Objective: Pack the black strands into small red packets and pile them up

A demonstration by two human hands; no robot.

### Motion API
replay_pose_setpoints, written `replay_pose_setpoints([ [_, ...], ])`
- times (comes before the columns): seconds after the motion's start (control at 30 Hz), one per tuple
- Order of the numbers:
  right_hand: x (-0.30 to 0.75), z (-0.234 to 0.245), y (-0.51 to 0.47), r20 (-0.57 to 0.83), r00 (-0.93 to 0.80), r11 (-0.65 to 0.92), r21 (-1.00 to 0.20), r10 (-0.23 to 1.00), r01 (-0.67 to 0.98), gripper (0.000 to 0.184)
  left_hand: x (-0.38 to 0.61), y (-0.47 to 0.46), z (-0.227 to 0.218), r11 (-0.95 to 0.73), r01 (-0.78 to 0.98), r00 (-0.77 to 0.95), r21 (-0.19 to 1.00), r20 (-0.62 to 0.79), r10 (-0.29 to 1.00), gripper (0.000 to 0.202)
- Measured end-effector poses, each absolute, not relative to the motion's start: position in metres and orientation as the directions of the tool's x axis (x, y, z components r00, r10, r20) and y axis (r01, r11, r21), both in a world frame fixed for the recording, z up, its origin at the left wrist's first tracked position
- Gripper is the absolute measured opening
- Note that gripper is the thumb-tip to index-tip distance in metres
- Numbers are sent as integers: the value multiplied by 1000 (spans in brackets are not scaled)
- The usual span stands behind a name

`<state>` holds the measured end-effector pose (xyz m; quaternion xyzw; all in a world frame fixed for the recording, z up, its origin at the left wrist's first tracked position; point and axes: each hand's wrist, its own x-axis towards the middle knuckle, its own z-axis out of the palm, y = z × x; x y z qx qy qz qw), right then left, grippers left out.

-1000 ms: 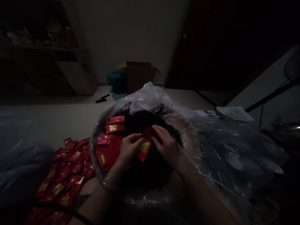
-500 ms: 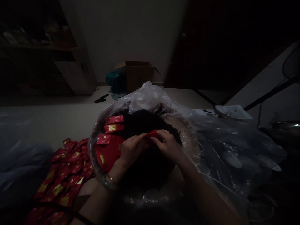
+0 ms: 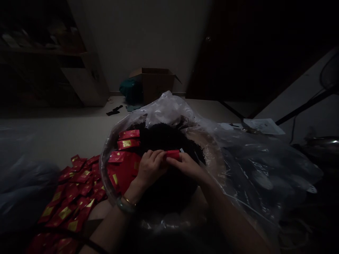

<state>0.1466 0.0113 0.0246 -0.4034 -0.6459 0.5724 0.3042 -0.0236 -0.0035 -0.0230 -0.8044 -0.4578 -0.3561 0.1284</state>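
Both hands hold one small red packet (image 3: 173, 153) edge-on over a mound of dark loose material (image 3: 164, 139) inside a clear plastic bag (image 3: 238, 155). My left hand (image 3: 149, 169) pinches the packet's left end, a bangle on its wrist. My right hand (image 3: 185, 165) grips the right end with fingers closed. Several more red packets with gold labels (image 3: 127, 139) lie on the mound's left side, right beside my left hand.
A heap of red packets (image 3: 71, 197) spreads over the floor at lower left. A cardboard box (image 3: 155, 83) and a teal bundle (image 3: 129, 91) stand at the far wall. A shelf unit (image 3: 66, 63) is at left, papers (image 3: 263, 126) at right.
The red packet, earlier held flat with its gold label showing, has been turned edge-on. Both hands have closed together around it and shifted slightly up.
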Motion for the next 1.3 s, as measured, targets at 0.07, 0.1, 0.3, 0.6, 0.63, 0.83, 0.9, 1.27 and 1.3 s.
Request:
replay_pose_setpoints([
  [0.07,147,21,14,-112,-456,-25,-981,883,192,43,-21,-4,-23,-557,822,339,117,685,645,33],
  [0.1,147,18,15,-126,-442,-40,-979,888,200,47,-20,-4,-24,-555,824,336,118,686,645,34],
  [0.3,145,15,14,-155,-489,-94,-985,859,146,53,-22,-1,-27,-558,816,282,151,739,612,32],
  [0.6,144,16,13,-97,-470,-54,-993,877,105,55,-17,2,-37,-639,700,299,320,681,668,43],
  [0.63,144,16,14,-107,-471,-56,-991,876,122,56,-16,1,-36,-632,704,291,324,680,673,43],
  [0.83,145,20,12,-130,-519,-70,-989,845,133,62,-16,-3,-25,-552,795,270,253,667,694,41],
  [0.9,145,22,9,-112,-548,-58,-992,829,115,62,-18,-4,-23,-503,831,254,240,640,725,41],
  [1.27,175,33,21,-97,-401,2,-971,911,239,60,-31,5,-24,-295,794,-33,531,523,852,42],
  [1.3,177,32,20,-101,-372,56,-920,923,387,56,-32,6,-25,-279,784,-63,555,517,853,42],
])
